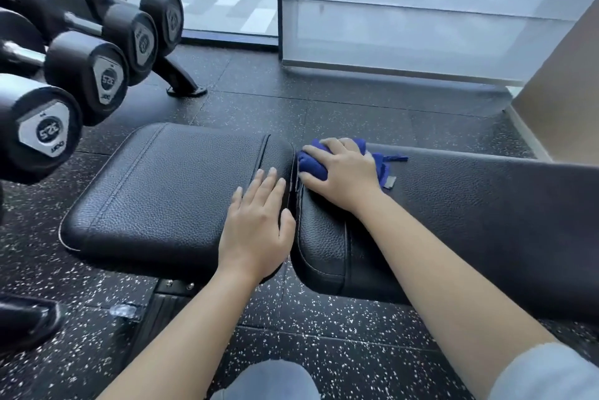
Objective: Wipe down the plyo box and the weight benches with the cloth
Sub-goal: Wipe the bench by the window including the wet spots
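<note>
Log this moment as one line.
phase: bench wipe | right hand: grips blue cloth on back pad, by the gap | left hand: flat on seat pad | nearby: dumbbells

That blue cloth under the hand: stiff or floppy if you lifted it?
Probably floppy: the blue cloth bunches into soft folds under the right hand, and a loose tail trails flat beside it. Likely light too. Pushed, it should slide over the bench pad rather than roll.

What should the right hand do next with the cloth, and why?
Probably sweep the cloth rightward along the long pad: the right hand grips it at that pad's left end, while the left hand rests flat on the seat pad.
</note>
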Demonstrator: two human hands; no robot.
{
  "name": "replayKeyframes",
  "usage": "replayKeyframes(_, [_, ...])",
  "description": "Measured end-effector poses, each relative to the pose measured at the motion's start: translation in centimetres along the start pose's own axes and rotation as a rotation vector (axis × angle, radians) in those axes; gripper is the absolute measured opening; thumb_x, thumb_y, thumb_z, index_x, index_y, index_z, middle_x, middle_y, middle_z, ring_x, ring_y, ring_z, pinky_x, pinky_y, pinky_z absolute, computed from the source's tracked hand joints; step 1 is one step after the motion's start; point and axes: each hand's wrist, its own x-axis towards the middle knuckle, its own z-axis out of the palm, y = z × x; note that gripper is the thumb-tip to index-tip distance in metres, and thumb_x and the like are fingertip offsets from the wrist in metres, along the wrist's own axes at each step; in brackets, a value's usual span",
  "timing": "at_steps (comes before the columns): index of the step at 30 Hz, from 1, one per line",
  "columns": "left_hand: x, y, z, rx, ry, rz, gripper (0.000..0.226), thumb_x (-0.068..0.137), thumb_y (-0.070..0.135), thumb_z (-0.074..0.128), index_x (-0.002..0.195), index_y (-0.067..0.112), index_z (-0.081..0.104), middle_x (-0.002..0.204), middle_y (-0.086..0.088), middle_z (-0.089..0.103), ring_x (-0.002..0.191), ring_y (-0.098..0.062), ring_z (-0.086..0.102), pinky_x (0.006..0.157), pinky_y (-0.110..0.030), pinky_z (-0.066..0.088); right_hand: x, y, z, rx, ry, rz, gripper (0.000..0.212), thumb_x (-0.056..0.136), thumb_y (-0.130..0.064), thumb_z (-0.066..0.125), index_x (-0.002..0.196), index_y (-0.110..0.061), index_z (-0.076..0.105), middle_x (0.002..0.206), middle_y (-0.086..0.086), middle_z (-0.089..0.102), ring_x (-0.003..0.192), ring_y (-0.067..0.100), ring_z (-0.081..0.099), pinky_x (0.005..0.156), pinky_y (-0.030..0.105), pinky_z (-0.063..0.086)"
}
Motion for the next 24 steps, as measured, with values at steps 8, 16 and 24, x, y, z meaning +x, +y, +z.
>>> replayKeyframes(8, [-0.3,-0.2,-0.4,-0.107,-0.004,-0.032,0.068,0.076,0.033,0.020,0.130,0.007,0.052,0.143,-0.007,0.040,0.136,-0.022,0.030,0.110,-0.039,0.017,-8.0,-2.3,0.9,0.091,0.244,-0.150,0.055,0.066,-0.062,0.043,0.103,-0.033,0.071,0.109,-0.002,0.067,0.103,0.024,0.061,0.081,0.055,0.049])
replayKeyframes(16, [-0.2,0.1,-0.2,0.008,0.031,-0.011,0.059,0.083,0.038,0.032,0.127,0.005,0.055,0.137,-0.011,0.048,0.131,-0.027,0.039,0.106,-0.047,0.024,3.1,-0.4,-0.3,-0.028,-0.016,0.042,0.051,0.084,-0.063,0.045,0.129,-0.041,0.047,0.134,-0.005,0.045,0.127,0.021,0.034,0.099,0.047,0.033])
replayKeyframes(24, [-0.4,0.1,-0.1,0.074,-0.023,0.007,0.060,0.085,0.042,0.032,0.126,0.005,0.056,0.136,-0.012,0.049,0.130,-0.028,0.041,0.105,-0.049,0.028,-8.0,-0.3,0.3,0.046,0.307,-0.051,0.056,0.070,-0.062,0.044,0.111,-0.030,0.067,0.113,0.000,0.065,0.111,0.025,0.058,0.084,0.052,0.048])
